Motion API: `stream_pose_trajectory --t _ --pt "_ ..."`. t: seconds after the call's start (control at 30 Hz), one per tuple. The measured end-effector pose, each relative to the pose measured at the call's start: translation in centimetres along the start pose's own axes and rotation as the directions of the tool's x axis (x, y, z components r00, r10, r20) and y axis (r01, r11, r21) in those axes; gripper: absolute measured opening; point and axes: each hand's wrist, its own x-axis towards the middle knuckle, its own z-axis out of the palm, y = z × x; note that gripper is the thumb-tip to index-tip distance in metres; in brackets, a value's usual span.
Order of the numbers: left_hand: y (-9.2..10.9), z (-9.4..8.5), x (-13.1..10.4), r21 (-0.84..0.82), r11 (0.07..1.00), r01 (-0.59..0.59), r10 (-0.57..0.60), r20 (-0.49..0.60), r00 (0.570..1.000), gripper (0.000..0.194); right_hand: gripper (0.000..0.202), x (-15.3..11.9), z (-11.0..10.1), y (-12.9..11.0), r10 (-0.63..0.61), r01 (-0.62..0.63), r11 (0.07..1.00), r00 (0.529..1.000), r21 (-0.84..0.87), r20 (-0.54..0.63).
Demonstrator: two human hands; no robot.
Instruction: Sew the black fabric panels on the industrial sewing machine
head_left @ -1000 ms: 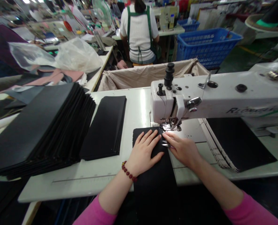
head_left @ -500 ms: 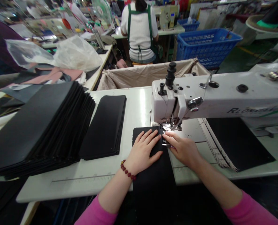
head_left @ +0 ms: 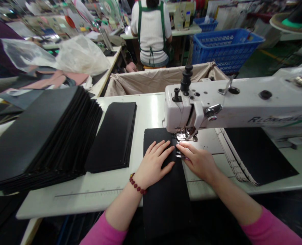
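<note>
A long black panel [head_left: 166, 200] lies under the presser foot [head_left: 183, 136] of a white sewing machine [head_left: 232, 103], its near end hanging over the table edge. My left hand [head_left: 156, 163] rests flat on it with fingers spread, a dark red bead bracelet at the wrist. At the panel's right edge, close in front of the foot, is my right hand [head_left: 199, 161]. Its fingers are closed around small thread snips [head_left: 182, 156], whose pointed blades stick out to the left; the handle is hidden in the palm.
Left stand a tall stack of black panels [head_left: 44, 136] and a lower stack [head_left: 112, 136]. Black pieces with pale edges [head_left: 258, 153] lie under the machine arm. Behind the table are a cloth-lined bin [head_left: 140, 81], a blue basket [head_left: 224, 47] and a seated person [head_left: 152, 34].
The black panel has moved away from me under the foot, its far edge now farther up the table. Both hands stay in nearly the same place.
</note>
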Motion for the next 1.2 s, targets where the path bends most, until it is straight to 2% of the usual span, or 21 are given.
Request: stream_pose_trajectory --t 1.2 --pt "-0.59 0.49 -0.07 0.023 1.000 -0.009 0.010 -0.035 0.999 0.041 0.047 -0.04 -0.03 0.07 -0.019 0.020 1.000 0.999 0.012 -0.034"
